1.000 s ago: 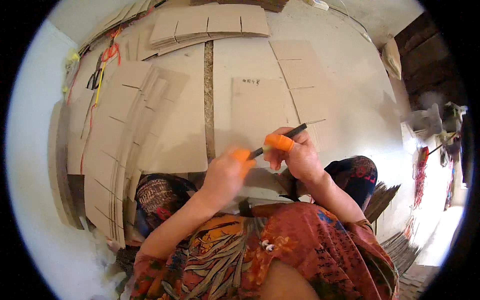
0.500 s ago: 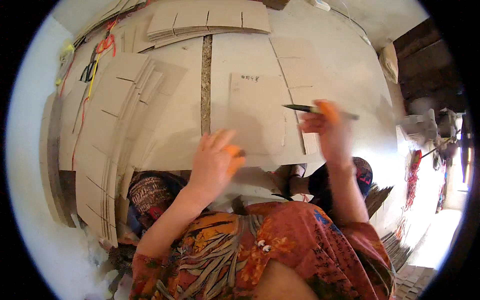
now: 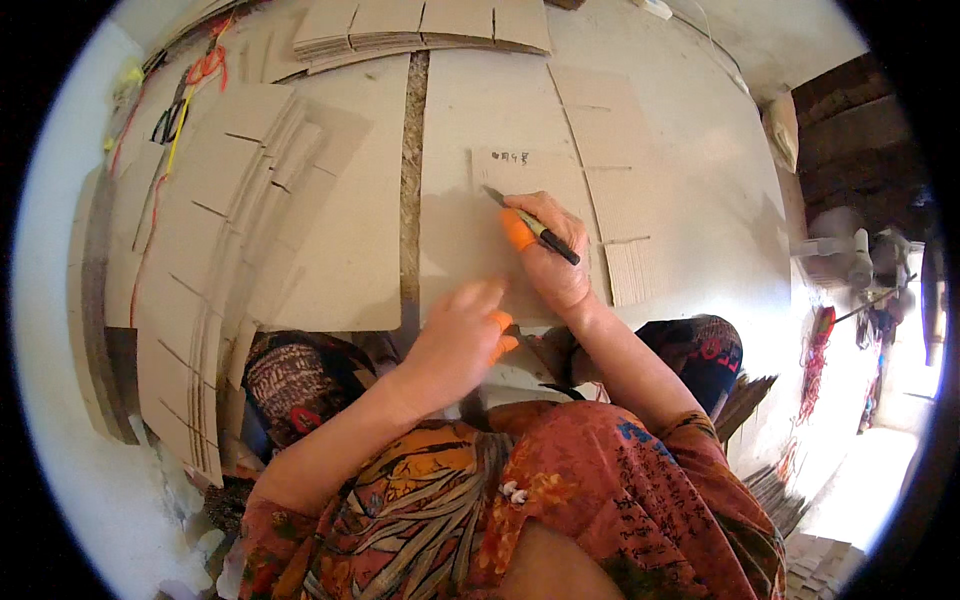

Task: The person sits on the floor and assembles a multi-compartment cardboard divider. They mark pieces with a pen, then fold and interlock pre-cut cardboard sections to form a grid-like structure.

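Note:
My right hand (image 3: 556,265) grips a black-ended pen (image 3: 558,245), its tip at the upper left of a small cardboard sheet (image 3: 545,172). Dark handwriting and a few faint strokes show near that sheet's top edge. Orange covering wraps a finger of this hand. Near the sheet's lower left, my left hand (image 3: 455,340) is blurred. Its orange-covered fingertips close on a small dark thing that I cannot make out. The sheet lies on a wide pale board (image 3: 448,130), partly hidden by both hands.
Slotted cardboard strips (image 3: 195,240) lie stacked at the left, with red and yellow cord (image 3: 152,260) and dark-handled scissors (image 3: 172,118) beyond. Another slotted stack (image 3: 420,28) sits at the back. A slotted cardboard strip (image 3: 610,150) runs along the sheet's right side. Red strands (image 3: 815,365) hang at far right.
My right hand has moved left with the pen and brought its tip down to the sheet. My left hand has shifted right and slightly toward me.

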A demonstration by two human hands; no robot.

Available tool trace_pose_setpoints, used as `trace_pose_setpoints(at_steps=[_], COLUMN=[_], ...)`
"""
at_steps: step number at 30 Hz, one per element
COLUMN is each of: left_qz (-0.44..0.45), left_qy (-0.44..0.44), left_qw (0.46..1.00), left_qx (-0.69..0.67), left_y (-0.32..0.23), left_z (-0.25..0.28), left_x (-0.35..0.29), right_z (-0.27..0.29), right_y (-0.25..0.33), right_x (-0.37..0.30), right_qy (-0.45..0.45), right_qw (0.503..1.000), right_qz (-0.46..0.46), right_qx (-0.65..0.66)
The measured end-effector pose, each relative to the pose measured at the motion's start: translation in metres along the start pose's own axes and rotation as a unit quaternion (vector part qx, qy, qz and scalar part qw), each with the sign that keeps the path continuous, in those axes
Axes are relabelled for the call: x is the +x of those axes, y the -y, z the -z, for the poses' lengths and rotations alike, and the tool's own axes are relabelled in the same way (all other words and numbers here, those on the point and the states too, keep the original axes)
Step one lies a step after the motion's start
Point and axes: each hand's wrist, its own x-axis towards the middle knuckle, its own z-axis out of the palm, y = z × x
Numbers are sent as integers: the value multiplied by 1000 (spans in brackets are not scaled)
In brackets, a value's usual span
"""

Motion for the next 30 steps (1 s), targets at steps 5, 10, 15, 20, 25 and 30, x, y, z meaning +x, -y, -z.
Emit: trace_pose_setpoints(at_steps=[5, 10, 15, 20, 25, 30], left_qz=[2, 0, -8, 10, 14, 10], left_qy=[-7, -2, -14, 6, 11, 15], left_qw=[1000, 1000, 1000, 1000, 1000, 1000], left_qx=[-15, -11, -27, -17, -19, -11], left_y=[2, 3, 5, 3, 2, 3], left_z=[0, 3, 0, 3, 5, 5], left_x=[2, 3, 1, 2, 2, 3], right_z=[-3, -4, -5, -5, -5, -3], right_y=[-7, -4, -7, -13, -13, -12], right_x=[-6, -5, -3, -3, -2, -1], right_qy=[-18, -20, -22, -11, -7, -5], right_qw=[999, 997, 997, 996, 994, 994], right_qz=[11, 73, 79, 83, 92, 95], right_qx=[34, 10, -4, -17, -49, -55])
